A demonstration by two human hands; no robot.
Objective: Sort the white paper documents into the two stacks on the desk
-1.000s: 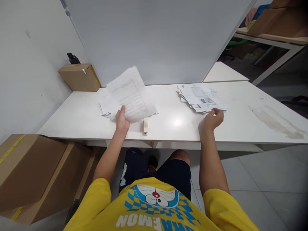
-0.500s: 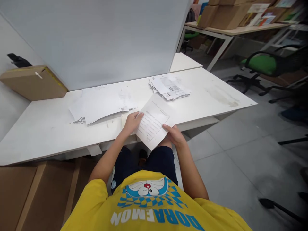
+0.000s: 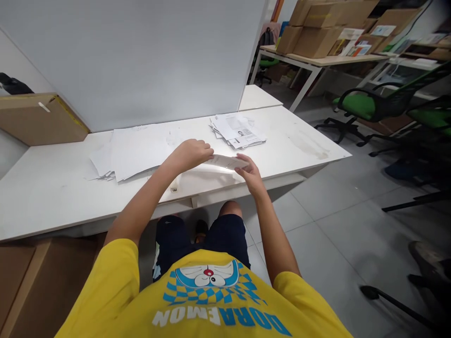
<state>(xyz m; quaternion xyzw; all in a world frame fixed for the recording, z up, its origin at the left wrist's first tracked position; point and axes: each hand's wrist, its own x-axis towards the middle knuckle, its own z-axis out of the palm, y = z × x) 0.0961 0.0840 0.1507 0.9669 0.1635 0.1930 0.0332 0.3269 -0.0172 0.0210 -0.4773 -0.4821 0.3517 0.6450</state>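
Note:
Both my hands hold one sheet of paper (image 3: pixel 225 161) above the front of the white table (image 3: pixel 52 188), and I see it almost edge-on. My left hand (image 3: pixel 192 152) grips its left end with curled fingers. My right hand (image 3: pixel 248 171) pinches its right end. A spread pile of white sheets (image 3: pixel 130 150) lies on the table left of my hands. A second stack of printed forms (image 3: pixel 237 131) lies behind and to the right. A cream stapler (image 3: pixel 173 187) peeks out under my left forearm.
A grey partition (image 3: pixel 141 56) rises behind the table. A cardboard box (image 3: pixel 38 117) sits at the far left, more boxes (image 3: pixel 52 281) under the table. Green office chairs (image 3: pixel 369 103) and a table loaded with boxes (image 3: pixel 317 33) stand on the right.
My left hand carried a sheet from the left pile toward me and my right hand left the right stack to grip it. The sheet has since tilted flat, higher over the table edge.

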